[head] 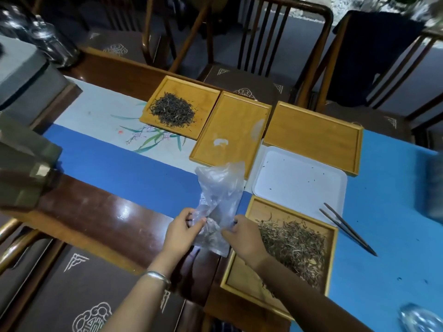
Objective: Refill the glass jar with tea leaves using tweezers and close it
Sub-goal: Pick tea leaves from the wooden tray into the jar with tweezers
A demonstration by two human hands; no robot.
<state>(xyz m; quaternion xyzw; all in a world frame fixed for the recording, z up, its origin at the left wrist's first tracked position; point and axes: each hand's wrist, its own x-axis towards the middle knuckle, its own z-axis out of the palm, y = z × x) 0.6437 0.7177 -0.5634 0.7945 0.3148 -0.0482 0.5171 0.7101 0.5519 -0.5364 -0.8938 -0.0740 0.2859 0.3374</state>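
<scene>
While both hands are busy with the bag (pixel 219 195), I am reading this as a preparatory step, not the refill itself. My left hand (pixel 181 232) is pinching the bag's near left edge between thumb and curled fingers, and my right hand (pixel 242 236) is gripping the opposite edge, fingers curled round the film. The bag is standing crumpled above the near edge of the table (pixel 100 212), and what looks like a little tea is sitting in its lower part, though the film is blurring that.

The tweezers (pixel 347 227) are lying untouched on the blue cloth (pixel 383 212), just right of the near tray (pixel 247 283), which is holding pale tea (pixel 294 243). Dark tea (pixel 173 112) is lying in the far left tray (pixel 182 85). Two bare wooden trays and a white tray (pixel 299 178) are sitting between them.

I am not finding the jar with any certainty: something glassy is showing at the near right corner (pixel 418 318), cut off by the frame, and blurred glass is standing far left. No lid is showing clearly.

My judgement: the next move is calling for me to set the bag down or open its mouth, free my right hand, and reach right for the tweezers, with the jar brought near the tea. The thin film is likely to spill if tipped.
</scene>
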